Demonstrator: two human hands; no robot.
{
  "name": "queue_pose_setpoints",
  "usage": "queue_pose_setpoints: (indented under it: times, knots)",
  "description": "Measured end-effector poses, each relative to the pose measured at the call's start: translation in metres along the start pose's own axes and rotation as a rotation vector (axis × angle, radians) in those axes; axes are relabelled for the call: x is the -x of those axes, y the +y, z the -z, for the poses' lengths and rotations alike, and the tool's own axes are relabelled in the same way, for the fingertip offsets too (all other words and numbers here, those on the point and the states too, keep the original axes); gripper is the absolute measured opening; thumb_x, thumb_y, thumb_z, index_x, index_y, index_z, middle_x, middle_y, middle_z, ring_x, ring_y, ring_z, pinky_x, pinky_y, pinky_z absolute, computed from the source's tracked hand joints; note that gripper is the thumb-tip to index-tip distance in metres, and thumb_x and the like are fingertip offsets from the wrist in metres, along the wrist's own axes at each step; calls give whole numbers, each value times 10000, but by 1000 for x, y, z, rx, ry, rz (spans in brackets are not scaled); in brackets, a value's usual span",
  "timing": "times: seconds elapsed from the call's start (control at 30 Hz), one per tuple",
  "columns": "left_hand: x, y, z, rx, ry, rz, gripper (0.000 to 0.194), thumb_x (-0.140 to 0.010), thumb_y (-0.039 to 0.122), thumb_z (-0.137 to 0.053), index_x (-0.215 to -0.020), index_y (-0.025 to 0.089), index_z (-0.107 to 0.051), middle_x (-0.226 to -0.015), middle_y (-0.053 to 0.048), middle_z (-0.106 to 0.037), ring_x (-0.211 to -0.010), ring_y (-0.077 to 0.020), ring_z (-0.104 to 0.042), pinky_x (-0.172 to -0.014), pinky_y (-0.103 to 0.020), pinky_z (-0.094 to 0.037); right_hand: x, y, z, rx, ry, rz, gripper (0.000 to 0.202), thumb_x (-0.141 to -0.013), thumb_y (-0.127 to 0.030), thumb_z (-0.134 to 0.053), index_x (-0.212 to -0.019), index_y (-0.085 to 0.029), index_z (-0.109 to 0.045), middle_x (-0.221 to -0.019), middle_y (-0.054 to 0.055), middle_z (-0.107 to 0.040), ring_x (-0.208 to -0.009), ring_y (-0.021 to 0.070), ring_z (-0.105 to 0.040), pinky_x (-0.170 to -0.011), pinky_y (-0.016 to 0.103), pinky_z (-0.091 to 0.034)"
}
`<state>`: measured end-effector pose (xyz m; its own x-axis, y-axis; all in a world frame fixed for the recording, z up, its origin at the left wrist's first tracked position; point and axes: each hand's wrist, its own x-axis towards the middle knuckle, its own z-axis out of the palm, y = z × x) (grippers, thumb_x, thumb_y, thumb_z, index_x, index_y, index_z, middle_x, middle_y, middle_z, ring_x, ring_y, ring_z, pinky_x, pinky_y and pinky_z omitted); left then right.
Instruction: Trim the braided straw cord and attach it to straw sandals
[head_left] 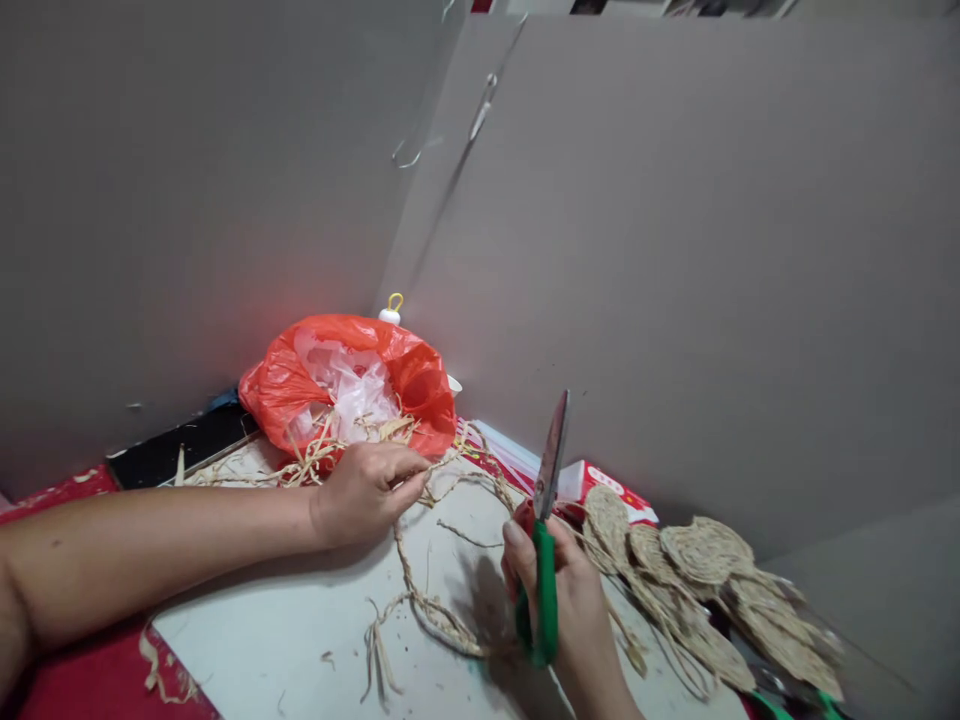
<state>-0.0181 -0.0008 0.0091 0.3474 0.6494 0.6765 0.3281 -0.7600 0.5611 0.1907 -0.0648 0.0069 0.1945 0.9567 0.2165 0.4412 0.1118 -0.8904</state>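
Note:
My right hand [570, 600] is closed around a pair of scissors [546, 570] with green handles, blades together and pointing up. With thumb and forefinger pinched, my left hand [375, 490] grips a twisted straw cord [407, 575] near the middle of the white board [277, 640]. The cord loops down across the board, and a frayed tuft [381, 650] hangs off it. Just behind my left hand lies a red plastic bag [300, 345], with loose straw strips [319, 455] and clear plastic at its mouth.
Several woven straw pieces [705, 550] are heaped at the right, with other green handles [772, 706] beneath them. A red and white box [615, 490] stands by the grey wall [675, 250]. A black flat object [184, 440] lies at the left, and red cloth [97, 660] surrounds the board.

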Motion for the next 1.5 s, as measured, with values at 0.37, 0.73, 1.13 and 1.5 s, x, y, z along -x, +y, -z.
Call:
queue_pose_setpoints:
  times: [0.37,0.73,1.13,1.5]
  knots:
    - [1,-28,3,-57,-58,37,192,-831,314,-537,-866,192,-681,-706,-56,-632,-680,-159,-551,-679,-286,-432,-8,25,6,907,-105,310,268,-792,-499,-504,-857,-246,-443,-546,-36,-561,-490,200,-565,-473,255,-299]
    - [-9,-1,1,449,-46,425,216,-827,292,-541,-832,135,-689,-684,-14,-622,-599,-101,-499,-601,-239,-411,-15,36,11,1150,88,545,248,-791,-467,-494,-850,-226,-486,-651,18,-635,-559,213,-597,-499,267,-285]
    - [-8,-5,-8,791,-18,663,221,-744,345,-652,-826,146,-704,-618,-7,-587,-547,-87,-457,-516,-227,-340,-14,36,9,1219,163,544,338,-802,-555,-452,-788,-234,-557,-537,4,-610,-487,197,-558,-488,268,-234]
    - [-9,-3,-8,958,10,677,165,-734,294,-678,-823,156,-697,-611,18,-565,-520,-59,-426,-494,-215,-310,-15,42,9,1159,156,533,350,-793,-556,-464,-837,-239,-606,-505,-12,-591,-455,184,-555,-467,254,-253]
